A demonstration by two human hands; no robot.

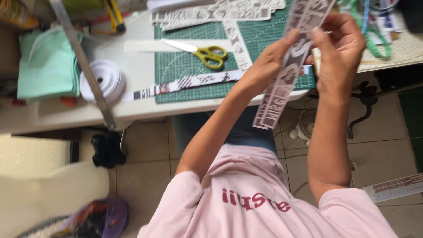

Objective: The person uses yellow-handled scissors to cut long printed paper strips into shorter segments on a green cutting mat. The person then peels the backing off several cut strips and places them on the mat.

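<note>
We hold the grey-and-white printed strip (282,83) in both hands, raised above the near edge of the worktop (57,114). The left hand (269,61) is closed on the strip's left edge, thumb up by the upper part; the right hand (337,48) pinches the right edge between thumb and fingers. The strip's lower end hangs free below the hands.

Risk: the strip looks thin and cut through in a pattern. Opposing pulls from the two hands could tear its narrow bridges, and the free tail may fold or snag on the worktop edge.

Left of the hands, on the green cutting mat (176,70), lie yellow-handled scissors (207,53) and a second printed strip (189,82). Farther left sit a roll of white tape (102,80), a long steel ruler (83,66) and folded mint-green cloth (46,61). More cut sheets (216,11) lie beyond the mat. Nothing blocks the hands.
</note>
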